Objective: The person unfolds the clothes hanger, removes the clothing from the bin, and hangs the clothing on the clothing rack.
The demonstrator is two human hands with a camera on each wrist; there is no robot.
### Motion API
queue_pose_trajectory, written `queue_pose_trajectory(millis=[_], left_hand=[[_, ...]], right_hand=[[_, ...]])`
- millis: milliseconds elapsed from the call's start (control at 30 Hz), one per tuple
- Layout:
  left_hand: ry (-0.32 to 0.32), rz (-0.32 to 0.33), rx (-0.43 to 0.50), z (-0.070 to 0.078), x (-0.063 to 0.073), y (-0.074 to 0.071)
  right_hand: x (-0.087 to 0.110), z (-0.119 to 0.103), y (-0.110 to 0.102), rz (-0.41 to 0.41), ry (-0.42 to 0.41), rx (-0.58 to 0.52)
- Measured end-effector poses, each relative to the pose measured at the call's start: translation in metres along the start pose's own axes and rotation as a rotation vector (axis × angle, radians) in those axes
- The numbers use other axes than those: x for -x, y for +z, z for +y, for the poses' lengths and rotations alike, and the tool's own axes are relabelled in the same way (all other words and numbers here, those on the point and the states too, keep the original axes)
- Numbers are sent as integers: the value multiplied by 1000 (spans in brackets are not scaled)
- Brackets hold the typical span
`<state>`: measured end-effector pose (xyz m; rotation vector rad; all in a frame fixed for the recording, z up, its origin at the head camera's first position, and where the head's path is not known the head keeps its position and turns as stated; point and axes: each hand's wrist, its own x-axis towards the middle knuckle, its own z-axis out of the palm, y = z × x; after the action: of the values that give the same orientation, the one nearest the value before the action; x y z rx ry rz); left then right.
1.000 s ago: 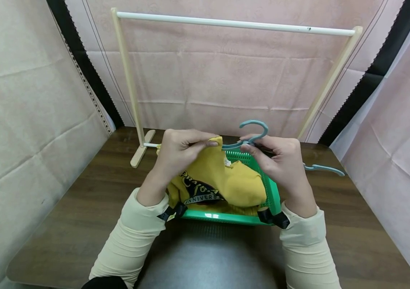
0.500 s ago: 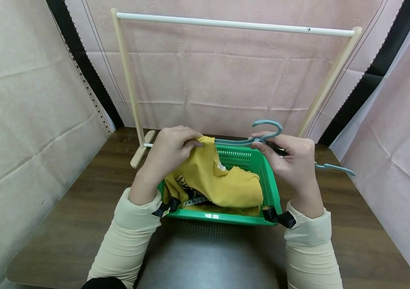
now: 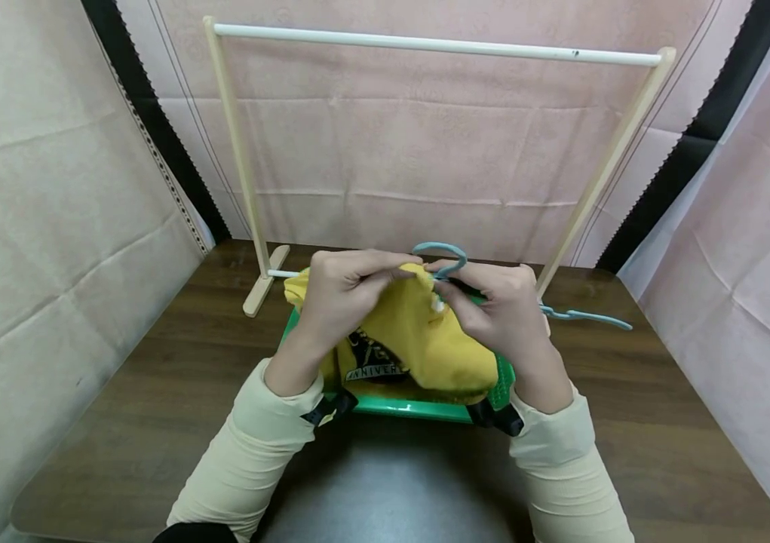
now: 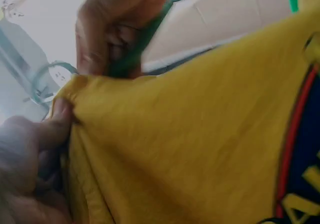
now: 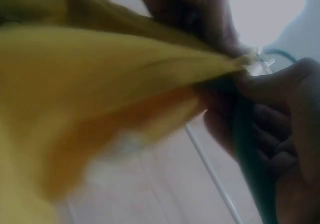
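Observation:
A yellow shirt (image 3: 425,347) with a dark printed emblem is held up over a green basket (image 3: 412,407). My left hand (image 3: 344,294) pinches its top edge between thumb and fingers. Close beside it, my right hand (image 3: 500,305) grips a light blue clothes hanger (image 3: 451,249) just below the hook. One hanger arm goes behind the cloth and is hidden; the other sticks out past the right hand. In the right wrist view the shirt's edge (image 5: 220,66) meets the right thumb, and the hanger (image 5: 247,154) crosses the palm. Blur hides the detail there.
Behind the basket stands a clothes rack with a white top rail (image 3: 425,45) and pale wooden posts (image 3: 242,151). Its left foot (image 3: 266,280) rests on the brown wooden table (image 3: 154,422). Pale fabric walls (image 3: 52,188) enclose the table at both sides and the back.
Half a second ago the hands were farther apart with a stretch of hanger bare between them. Now they have come together, the hanger shifted left into the shirt, the cloth drawn right.

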<state>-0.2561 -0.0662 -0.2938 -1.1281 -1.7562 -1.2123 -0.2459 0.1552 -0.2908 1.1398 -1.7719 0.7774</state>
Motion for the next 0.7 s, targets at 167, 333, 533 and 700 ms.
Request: queue_pose_trajectory(millis=[167,333,533,700], left_hand=[[-31,-58,-217,0,0,-9],[-97,-220,-368,-5,1,-17],[-124,-273,-348,-5,1,-20],[-94,-260,-327,-7,2,-17]], right_hand=[[-2,0,0,64,35,-32],[-2,0,-4,84,65,-60],[-2,0,-5,87,70,-76],[-2,-1,-2,83,57,-101]])
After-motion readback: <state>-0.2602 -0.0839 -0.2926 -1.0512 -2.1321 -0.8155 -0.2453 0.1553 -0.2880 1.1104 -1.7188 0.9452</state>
